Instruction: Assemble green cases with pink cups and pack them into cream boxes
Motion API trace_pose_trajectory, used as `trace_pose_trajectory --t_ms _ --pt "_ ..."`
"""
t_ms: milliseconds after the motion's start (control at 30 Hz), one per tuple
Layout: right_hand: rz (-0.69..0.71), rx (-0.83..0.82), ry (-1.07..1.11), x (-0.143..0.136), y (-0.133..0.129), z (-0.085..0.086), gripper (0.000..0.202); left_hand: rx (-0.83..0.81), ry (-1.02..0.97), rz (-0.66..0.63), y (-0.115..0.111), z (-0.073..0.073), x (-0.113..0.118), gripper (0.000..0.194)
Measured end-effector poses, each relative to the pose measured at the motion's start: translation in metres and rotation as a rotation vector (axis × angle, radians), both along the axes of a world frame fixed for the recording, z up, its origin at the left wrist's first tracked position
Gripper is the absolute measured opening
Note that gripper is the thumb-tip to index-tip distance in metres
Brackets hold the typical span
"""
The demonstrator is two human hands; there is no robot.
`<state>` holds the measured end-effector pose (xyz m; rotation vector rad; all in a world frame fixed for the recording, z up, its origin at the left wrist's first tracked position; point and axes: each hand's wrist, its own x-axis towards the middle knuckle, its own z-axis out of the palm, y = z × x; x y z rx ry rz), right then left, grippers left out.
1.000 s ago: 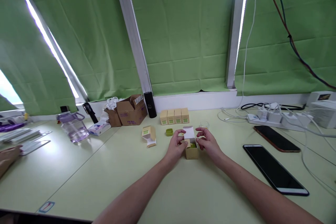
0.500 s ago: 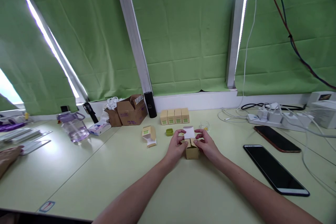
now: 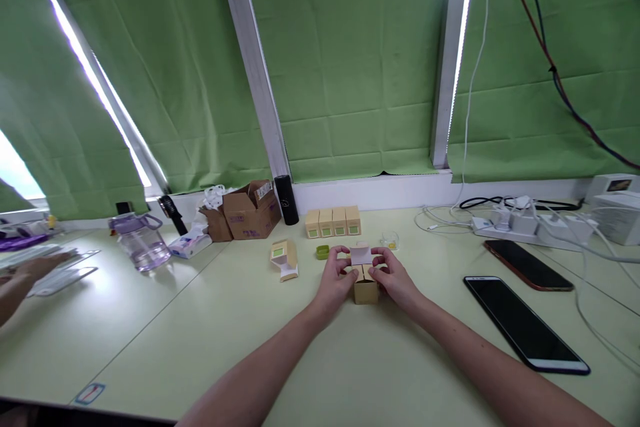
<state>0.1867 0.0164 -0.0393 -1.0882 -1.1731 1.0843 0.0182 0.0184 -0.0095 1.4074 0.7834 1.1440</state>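
A small tan cardboard box (image 3: 367, 292) stands on the table in front of me, its white-lined lid flap (image 3: 361, 255) raised at the back. My left hand (image 3: 336, 278) grips its left side, thumb on the folded top flap. On the other side, my right hand (image 3: 393, 277) holds the box the same way, thumb on the right flap. Behind it are a small green container (image 3: 323, 252) and a clear item with yellow bits (image 3: 390, 241). An opened tan box (image 3: 284, 259) lies to the left. Several closed boxes (image 3: 333, 222) form a row further back.
A purple-lidded jug (image 3: 144, 247), a tissue pack (image 3: 190, 244), a brown carton (image 3: 251, 212) and a black cylinder (image 3: 286, 200) stand left. Two phones (image 3: 525, 320) and a power strip (image 3: 535, 230) with cables lie right. Another person's hand (image 3: 35, 271) is at far left.
The raised lid flap now bends forward at its top edge, and the two top flaps lie flatter. At far left, the other person's hand has reached further in over the flat packs.
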Motion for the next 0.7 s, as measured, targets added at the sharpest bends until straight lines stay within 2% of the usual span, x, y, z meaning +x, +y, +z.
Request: trace_pose_trajectory --t_ms 367,700 --pt "0.001 0.042 -0.024 -0.0002 -0.001 0.0034 0.049 0.048 0.02 0.014 0.0061 -0.0077 -0.0013 0.036" --pt "-0.076 0.181 -0.123 0.0009 -0.0039 0.0036 0.036 0.073 0.024 0.026 0.0082 -0.0095 -0.0002 0.025"
